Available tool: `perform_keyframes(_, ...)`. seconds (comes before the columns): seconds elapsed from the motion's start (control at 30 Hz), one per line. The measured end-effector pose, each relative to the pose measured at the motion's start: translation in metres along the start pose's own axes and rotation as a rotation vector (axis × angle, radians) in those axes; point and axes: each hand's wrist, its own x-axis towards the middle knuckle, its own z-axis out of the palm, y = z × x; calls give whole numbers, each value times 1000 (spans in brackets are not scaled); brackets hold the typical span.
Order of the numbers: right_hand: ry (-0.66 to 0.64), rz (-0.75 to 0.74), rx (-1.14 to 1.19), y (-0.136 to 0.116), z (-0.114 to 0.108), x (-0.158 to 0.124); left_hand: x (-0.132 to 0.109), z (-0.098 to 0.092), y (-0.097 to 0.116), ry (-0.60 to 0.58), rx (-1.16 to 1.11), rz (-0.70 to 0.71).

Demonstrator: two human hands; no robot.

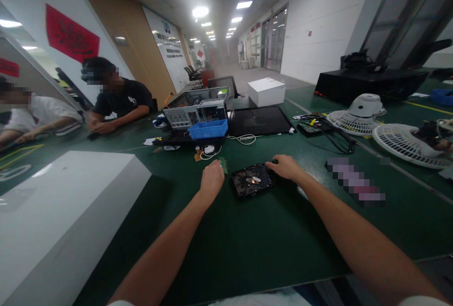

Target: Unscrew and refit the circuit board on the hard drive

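A black hard drive [252, 180] lies on the green tabletop between my hands, its underside facing up with a small light-coloured part near the middle. My left hand [212, 177] is closed on a small green circuit board [223, 165], just left of the drive; fingers cover part of the board. At the drive's far right corner, my right hand [285, 168] has its thumb and fingers pinched on the edge. Whether the right fingers also hold something small cannot be made out.
Beyond the drive stand a blue bin [208, 129] and an opened computer case [194, 112]. A white box [71, 202] fills the near left. Fan parts [354, 119], cables [336, 136] and a blurred-out object [356, 182] lie right. Two people [122, 96] sit at left.
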Motion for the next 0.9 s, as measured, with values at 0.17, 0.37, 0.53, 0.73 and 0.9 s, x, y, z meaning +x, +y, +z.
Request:
perform_keyframes(0.17,6,7,-6,-1,0,-1,6,3,-3,26,-26,33)
perform_keyframes(0.37,21,-8,1,0,1,0,8,-4,-30,199,-159,-64)
perform_keyframes(0.53,30,33,133,0,-3,0,2,-10,-23,303,-347,-90)
perform_keyframes(0.73,-63,-71,776,-16,-21,-16,-24,3,41,296,-753,87)
perform_keyframes(0.9,-279,-121,1129,-32,-24,-28,-41,13,66,318,-864,206)
